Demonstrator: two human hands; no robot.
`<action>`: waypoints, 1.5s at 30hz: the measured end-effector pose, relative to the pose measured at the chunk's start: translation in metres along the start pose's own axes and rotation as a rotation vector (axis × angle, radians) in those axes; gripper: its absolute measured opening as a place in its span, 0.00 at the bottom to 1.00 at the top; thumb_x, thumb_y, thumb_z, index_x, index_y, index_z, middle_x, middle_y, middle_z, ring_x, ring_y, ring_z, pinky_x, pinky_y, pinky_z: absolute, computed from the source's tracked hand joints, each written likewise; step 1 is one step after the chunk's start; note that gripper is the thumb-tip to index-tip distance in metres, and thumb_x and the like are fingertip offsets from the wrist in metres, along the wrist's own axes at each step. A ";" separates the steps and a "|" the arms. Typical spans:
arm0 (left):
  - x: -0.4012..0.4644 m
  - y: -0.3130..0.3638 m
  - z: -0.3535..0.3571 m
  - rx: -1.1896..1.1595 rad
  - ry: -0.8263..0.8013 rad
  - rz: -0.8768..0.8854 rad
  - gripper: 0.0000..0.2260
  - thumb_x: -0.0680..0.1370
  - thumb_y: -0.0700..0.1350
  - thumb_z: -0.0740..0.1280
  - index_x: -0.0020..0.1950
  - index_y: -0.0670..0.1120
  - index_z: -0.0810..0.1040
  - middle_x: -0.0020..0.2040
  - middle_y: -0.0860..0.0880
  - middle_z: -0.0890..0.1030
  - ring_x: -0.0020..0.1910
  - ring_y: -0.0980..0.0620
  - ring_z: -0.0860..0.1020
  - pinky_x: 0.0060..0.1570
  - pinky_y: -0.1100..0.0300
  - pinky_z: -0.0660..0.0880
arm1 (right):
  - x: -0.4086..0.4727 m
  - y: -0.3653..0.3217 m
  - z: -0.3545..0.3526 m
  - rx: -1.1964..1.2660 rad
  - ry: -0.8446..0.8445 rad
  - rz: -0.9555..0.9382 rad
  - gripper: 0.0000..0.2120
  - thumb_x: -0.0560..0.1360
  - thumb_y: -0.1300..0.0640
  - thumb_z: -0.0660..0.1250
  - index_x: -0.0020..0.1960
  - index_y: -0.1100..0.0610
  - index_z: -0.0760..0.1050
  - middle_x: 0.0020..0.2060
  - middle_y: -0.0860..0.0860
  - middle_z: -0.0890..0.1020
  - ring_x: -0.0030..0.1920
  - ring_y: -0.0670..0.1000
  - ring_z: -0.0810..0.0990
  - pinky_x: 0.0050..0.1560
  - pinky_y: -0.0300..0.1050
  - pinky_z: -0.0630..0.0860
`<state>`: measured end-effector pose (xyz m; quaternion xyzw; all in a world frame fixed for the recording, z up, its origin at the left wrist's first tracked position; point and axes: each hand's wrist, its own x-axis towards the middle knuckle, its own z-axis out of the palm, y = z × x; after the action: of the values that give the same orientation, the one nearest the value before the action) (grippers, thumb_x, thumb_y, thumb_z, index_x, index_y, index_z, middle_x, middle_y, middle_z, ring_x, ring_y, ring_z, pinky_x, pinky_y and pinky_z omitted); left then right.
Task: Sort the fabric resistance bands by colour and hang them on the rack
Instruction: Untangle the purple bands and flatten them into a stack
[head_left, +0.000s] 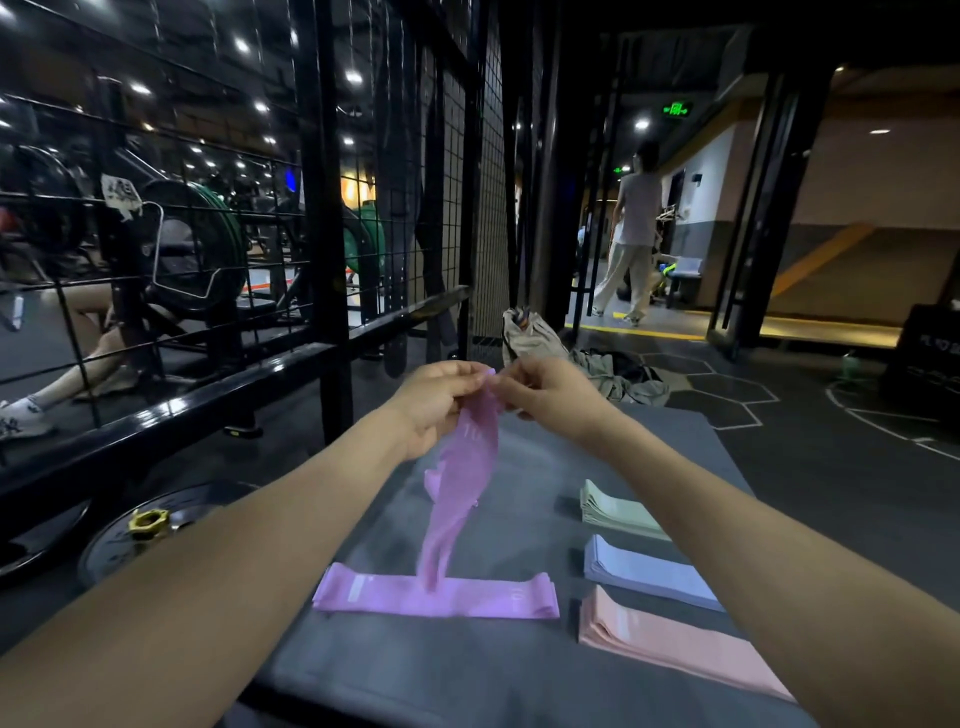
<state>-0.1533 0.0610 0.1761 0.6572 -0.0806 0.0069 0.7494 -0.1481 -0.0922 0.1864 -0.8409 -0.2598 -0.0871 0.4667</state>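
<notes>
A purple fabric band (462, 478) hangs in the air over the grey mat (509, 670). My left hand (436, 400) and my right hand (545, 389) both pinch its top end. Its lower end dangles over a flat purple band stack (436, 595) lying on the mat. On the mat's right side lie three folded stacks: pale green bands (618, 512), light blue bands (644, 571) and pink bands (670, 639). The black wire-grid rack (457, 171) stands behind my hands.
A weight plate with a yellow collar (148, 522) lies on the floor at left. Crumpled beige clothing (582, 358) sits beyond the mat. A seated person's legs (78, 358) show behind the grid at left. Another person (631, 234) walks in the lit doorway.
</notes>
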 end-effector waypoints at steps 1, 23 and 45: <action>0.001 0.001 0.002 -0.005 0.013 0.013 0.07 0.77 0.36 0.64 0.44 0.45 0.78 0.33 0.51 0.82 0.34 0.55 0.80 0.41 0.63 0.77 | 0.002 -0.002 0.001 -0.054 0.025 -0.022 0.10 0.74 0.51 0.68 0.40 0.57 0.75 0.33 0.50 0.79 0.35 0.48 0.75 0.37 0.41 0.71; -0.001 -0.030 0.004 0.353 -0.120 0.072 0.08 0.74 0.38 0.69 0.53 0.42 0.76 0.47 0.45 0.80 0.45 0.51 0.77 0.53 0.58 0.73 | 0.005 -0.003 -0.006 -0.290 0.256 -0.049 0.06 0.73 0.59 0.69 0.45 0.62 0.81 0.30 0.49 0.75 0.32 0.46 0.70 0.29 0.29 0.62; 0.008 -0.103 -0.057 0.696 0.549 -0.236 0.20 0.73 0.40 0.67 0.64 0.40 0.70 0.64 0.38 0.67 0.58 0.39 0.72 0.59 0.52 0.72 | -0.016 0.074 -0.026 0.123 0.754 0.472 0.06 0.75 0.58 0.68 0.40 0.56 0.78 0.29 0.48 0.76 0.38 0.53 0.78 0.52 0.57 0.79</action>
<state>-0.1270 0.1026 0.0688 0.8483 0.2035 0.1223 0.4733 -0.1202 -0.1513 0.1396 -0.7574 0.1226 -0.2630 0.5849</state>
